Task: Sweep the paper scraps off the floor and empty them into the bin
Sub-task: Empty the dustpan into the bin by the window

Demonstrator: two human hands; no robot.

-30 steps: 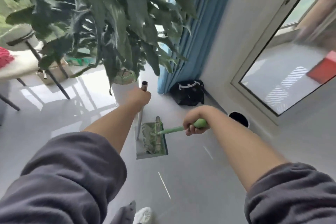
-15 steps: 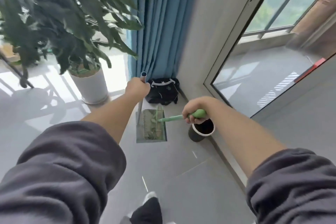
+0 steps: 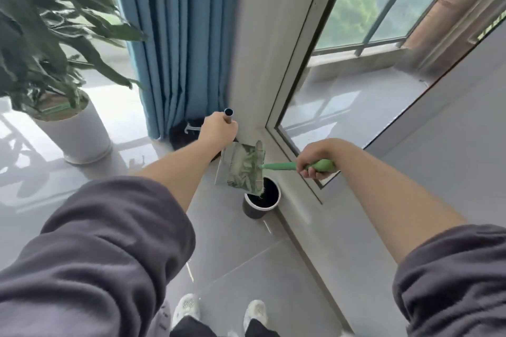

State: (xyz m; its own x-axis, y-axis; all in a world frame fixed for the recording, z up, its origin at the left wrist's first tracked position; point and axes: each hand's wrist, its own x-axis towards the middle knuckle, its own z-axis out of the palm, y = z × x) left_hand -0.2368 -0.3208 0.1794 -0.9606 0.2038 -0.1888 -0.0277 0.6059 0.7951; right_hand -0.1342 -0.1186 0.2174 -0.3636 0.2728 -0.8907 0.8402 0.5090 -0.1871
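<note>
Both hands were closed on tools above the bin point(image 3: 256, 213), a dark round tub with a pale rim that stood on the grey floor point(image 3: 246, 260). The left hand point(image 3: 219, 128), up and to the left beyond the bin, gripped the top of a metal tube handle point(image 3: 228, 113), whose open end stuck out above the fist. From that handle hung the dustpan point(image 3: 232, 157), tilted, with its lower edge over the bin's far rim. The paper scraps point(image 3: 244, 169) lay inside the pan as a heap of pale greenish pieces; whether any had reached the bin's dark inside could not be told.

The right hand point(image 3: 315, 157), above and to the right of the bin, had its fingers curled round the bulbous end of a green brush point(image 3: 278, 166). The brush's head ran down the pan's right side, and its lowest bristles dipped over the bin's mouth.

Beyond the bin to the left hung a blue curtain point(image 3: 186, 35), with a black bag point(image 3: 180, 135) at its foot. Farther left stood a white plant pot point(image 3: 82, 134) under broad dark leaves. On the near side of the bin, at the bottom of the view, a pair of pale shoes point(image 3: 187, 306) showed — the person's own feet.
</note>
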